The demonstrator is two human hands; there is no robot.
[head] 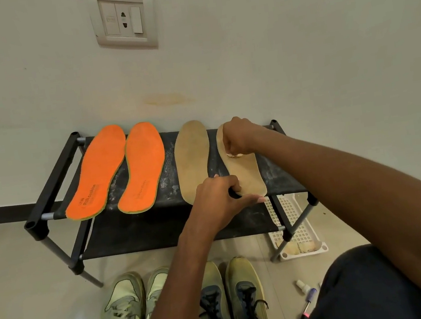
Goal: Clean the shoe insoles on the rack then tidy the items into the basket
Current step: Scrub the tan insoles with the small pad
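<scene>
While the wiping goes on, four insoles lie in a row on the top shelf of the black shoe rack point(46, 193): two orange insoles point(97, 172) on the left, a tan insole point(193, 159) beside them, and a second tan insole point(246, 173) at the far right.

Head view, hands. Right hand point(238, 136) set over the upper half of the right-hand tan insole, fingers curled round a small pale wad point(234, 155), probably cloth or cotton; only an edge shows, material not confirmed. Left hand point(220, 198) placed at the heel end of the same insole, thumb and fingers pinching its near edge, evidently to stop it sliding under the rubbing.

Head view, surroundings. White basket point(293, 218) on the floor under the right end of the rack, partly screened by the rack leg; pale lumps at its near end, not identifiable. Two pairs of shoes point(186, 303) on the floor in front, crossed by the left forearm. Small bottle point(301, 285) and a toothbrush-like stick point(307, 305) by the knee, cut off by the dark trouser leg.

Judgement: cleaning stage in hand; tidying into the basket not begun.
</scene>
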